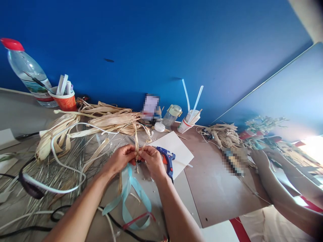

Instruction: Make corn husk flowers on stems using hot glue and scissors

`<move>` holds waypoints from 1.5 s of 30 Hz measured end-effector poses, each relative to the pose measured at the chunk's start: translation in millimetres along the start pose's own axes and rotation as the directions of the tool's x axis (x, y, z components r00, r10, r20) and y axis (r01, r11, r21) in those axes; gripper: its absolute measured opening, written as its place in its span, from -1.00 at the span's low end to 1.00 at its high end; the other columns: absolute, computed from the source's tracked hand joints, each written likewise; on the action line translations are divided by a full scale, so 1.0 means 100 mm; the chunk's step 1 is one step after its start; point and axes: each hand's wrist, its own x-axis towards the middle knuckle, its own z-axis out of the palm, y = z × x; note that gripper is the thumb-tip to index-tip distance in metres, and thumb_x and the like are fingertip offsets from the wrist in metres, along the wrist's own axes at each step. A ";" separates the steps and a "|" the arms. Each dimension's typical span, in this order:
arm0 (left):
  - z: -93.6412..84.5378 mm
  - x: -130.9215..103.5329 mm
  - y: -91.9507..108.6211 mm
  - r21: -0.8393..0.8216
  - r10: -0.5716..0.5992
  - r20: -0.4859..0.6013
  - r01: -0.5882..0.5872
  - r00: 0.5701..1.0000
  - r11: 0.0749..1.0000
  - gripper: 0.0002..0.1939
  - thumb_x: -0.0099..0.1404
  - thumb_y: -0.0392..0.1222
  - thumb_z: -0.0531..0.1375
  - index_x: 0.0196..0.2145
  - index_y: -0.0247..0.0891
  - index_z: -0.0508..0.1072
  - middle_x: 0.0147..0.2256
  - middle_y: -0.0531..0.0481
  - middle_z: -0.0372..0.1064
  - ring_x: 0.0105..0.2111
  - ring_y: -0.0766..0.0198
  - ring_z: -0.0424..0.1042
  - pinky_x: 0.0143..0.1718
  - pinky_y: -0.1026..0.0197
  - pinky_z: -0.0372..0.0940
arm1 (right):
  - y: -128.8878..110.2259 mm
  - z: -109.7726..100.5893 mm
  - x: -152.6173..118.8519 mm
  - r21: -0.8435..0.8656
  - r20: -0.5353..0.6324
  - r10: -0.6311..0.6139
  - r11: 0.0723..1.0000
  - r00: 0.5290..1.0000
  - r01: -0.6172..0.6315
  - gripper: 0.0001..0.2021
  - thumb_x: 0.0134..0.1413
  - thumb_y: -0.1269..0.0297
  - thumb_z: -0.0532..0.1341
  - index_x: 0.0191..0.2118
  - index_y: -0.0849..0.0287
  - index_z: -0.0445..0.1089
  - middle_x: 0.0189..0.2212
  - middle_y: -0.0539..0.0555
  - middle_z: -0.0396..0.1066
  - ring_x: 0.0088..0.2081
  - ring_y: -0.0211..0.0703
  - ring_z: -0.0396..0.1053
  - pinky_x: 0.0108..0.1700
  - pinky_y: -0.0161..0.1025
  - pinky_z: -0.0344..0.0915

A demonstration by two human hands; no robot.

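Between my two hands, over the desk, a narrow strip of dried corn husk point(136, 136) stands up from the fingertips. My left hand point(119, 159) pinches it from one side, with thumb and fingers closed. My right hand point(153, 162) is closed on the same piece, its fingertips touching those of the left. What lies inside the pinch is hidden. A light-blue ribbon point(130, 188) lies in loops just below the hands. Right behind my right hand is a blue glue gun point(171, 163), partly covered, lying over a white sheet point(180, 148).
Corn husks point(108, 119) and dry stalks cover the left. A white cable point(54, 151) loops there. Behind stand a bottle point(30, 74), a red cup point(66, 101), a jar point(172, 114) and a paper cup point(188, 121) with glue sticks. Another person's arms point(275, 188) reach in right.
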 end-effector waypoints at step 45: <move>-0.01 -0.13 0.11 -0.169 -0.029 0.224 0.068 0.974 0.983 -0.57 0.07 0.16 0.30 -0.49 -0.29 0.34 -0.61 0.13 0.16 -0.62 0.44 0.07 -0.57 0.32 -0.05 | -0.07 -0.04 -0.06 0.140 0.311 0.187 0.961 0.932 -0.240 -0.84 -0.26 0.26 0.29 -0.59 0.19 0.31 -0.76 -0.15 0.10 -0.66 -0.40 -0.04 -0.54 -0.33 -0.15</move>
